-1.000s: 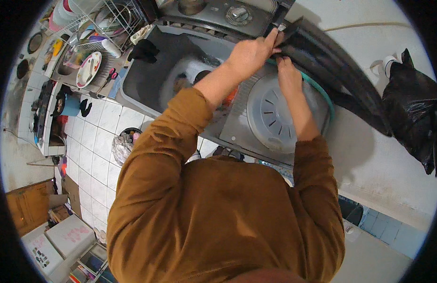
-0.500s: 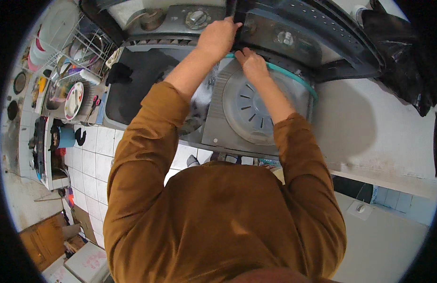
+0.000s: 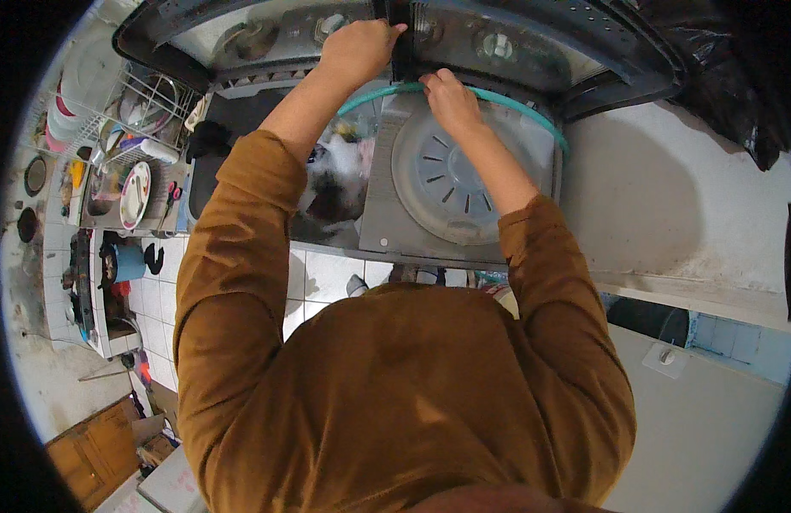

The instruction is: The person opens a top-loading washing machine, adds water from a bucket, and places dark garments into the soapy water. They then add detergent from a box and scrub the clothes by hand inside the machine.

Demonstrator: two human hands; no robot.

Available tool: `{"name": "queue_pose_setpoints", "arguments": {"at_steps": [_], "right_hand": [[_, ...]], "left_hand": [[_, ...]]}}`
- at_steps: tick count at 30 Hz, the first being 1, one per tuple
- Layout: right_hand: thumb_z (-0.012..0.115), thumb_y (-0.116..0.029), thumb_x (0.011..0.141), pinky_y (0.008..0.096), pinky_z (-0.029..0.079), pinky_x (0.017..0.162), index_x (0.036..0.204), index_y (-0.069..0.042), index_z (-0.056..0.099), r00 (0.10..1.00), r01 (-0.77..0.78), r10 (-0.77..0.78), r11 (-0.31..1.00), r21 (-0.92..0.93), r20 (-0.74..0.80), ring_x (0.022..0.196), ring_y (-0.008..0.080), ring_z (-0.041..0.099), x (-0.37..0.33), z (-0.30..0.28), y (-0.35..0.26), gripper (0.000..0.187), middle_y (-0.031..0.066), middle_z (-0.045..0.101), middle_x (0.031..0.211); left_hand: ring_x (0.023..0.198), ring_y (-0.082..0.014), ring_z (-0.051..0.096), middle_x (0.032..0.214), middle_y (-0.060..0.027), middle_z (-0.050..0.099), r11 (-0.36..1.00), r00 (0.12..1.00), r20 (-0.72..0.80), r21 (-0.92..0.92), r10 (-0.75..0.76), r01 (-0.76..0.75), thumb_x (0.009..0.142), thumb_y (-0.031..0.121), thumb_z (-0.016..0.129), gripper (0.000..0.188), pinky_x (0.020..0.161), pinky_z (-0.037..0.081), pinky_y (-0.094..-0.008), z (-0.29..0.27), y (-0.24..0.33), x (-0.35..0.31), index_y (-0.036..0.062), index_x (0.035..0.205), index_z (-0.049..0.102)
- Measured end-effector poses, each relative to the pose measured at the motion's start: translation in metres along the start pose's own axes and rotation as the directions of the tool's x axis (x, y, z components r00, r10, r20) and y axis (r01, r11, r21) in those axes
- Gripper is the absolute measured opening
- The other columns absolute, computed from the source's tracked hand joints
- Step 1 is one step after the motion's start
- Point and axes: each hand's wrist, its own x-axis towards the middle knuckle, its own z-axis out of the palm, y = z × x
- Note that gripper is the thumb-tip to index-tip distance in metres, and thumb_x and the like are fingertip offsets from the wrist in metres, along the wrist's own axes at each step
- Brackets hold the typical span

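A grey twin-tub washing machine (image 3: pixel 374 214) stands before me with both dark lids raised. My left hand (image 3: pixel 358 51) is closed at the dark upright between the two lids; what its fingers hold is hidden. Lower and to the right, my right hand (image 3: pixel 452 96) has its fingers closed on a green hose (image 3: pixel 519 109). This hose arcs along the back of the machine, from the left tub to the right side. Foamy water and wet laundry (image 3: pixel 335 175) show in the left tub. A round clear inner cover (image 3: pixel 451 184) sits over the right tub.
At left are a wire dish rack (image 3: pixel 152 107) with dishes, an oval plate (image 3: pixel 135 195) and red-handled scissors (image 3: pixel 171 195). Dark cloth (image 3: pixel 211 141) lies on the machine's left end. A black plastic bag (image 3: pixel 733 103) hangs at right, above a pale ledge (image 3: pixel 635 179).
The hose now shows reaching left over the washing tub. My left hand has shifted slightly left and up in view. More foam and laundry are visible, and the left lid shows more fully.
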Motion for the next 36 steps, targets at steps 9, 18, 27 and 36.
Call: {"name": "queue_pose_setpoints", "arguments": {"at_steps": [9,18,27,36], "right_hand": [[0.056,-0.012,0.078,0.0404,0.046,0.073,0.098,-0.009,0.059,0.993,-0.113,0.116,0.989,0.092,-0.021,0.088,0.0308,0.056,0.0,-0.022,0.011,0.02,0.0117,0.053,0.096],[0.056,-0.014,0.076,0.04,0.046,0.07,0.095,-0.015,0.062,0.998,-0.064,0.064,0.98,-0.187,-0.007,0.082,0.0246,0.054,-0.013,-0.025,0.024,0.02,0.0074,0.053,0.091],[0.053,-0.007,0.075,0.0379,0.045,0.076,0.102,-0.012,0.06,0.981,-0.072,0.051,0.992,-0.108,-0.188,0.095,0.0276,0.05,-0.041,-0.03,0.04,0.028,0.0074,0.052,0.095],[0.06,-0.007,0.073,0.0359,0.045,0.072,0.092,-0.01,0.063,0.75,-0.331,0.514,0.837,0.435,-0.417,0.083,0.0265,0.054,-0.059,-0.038,0.063,0.019,0.0088,0.055,0.092]], "left_hand": [[0.078,-0.0323,0.059,0.088,-0.0156,0.058,0.995,0.995,0.084,0.092,-0.053,0.045,0.074,0.02,0.062,0.042,0.066,0.049,-0.0411,0.014,-0.012,0.017,0.0102,0.114,0.052],[0.072,-0.0373,0.06,0.073,-0.0203,0.061,1.0,0.994,-0.106,-0.014,-0.018,0.017,0.09,0.036,0.036,0.043,0.063,0.048,-0.0452,0.023,-0.009,0.012,0.0003,0.08,0.058],[0.073,-0.038,0.059,0.074,-0.021,0.061,0.998,0.996,-0.071,-0.036,-0.051,0.049,0.09,0.035,0.037,0.04,0.064,0.047,-0.0458,0.018,-0.002,0.013,0.0002,0.083,0.056],[0.071,-0.0377,0.059,0.073,-0.0227,0.06,0.992,0.996,-0.031,-0.096,-0.083,0.079,0.09,0.034,0.038,0.039,0.063,0.047,-0.0454,0.012,0.001,0.012,-0.0001,0.082,0.055]]}}
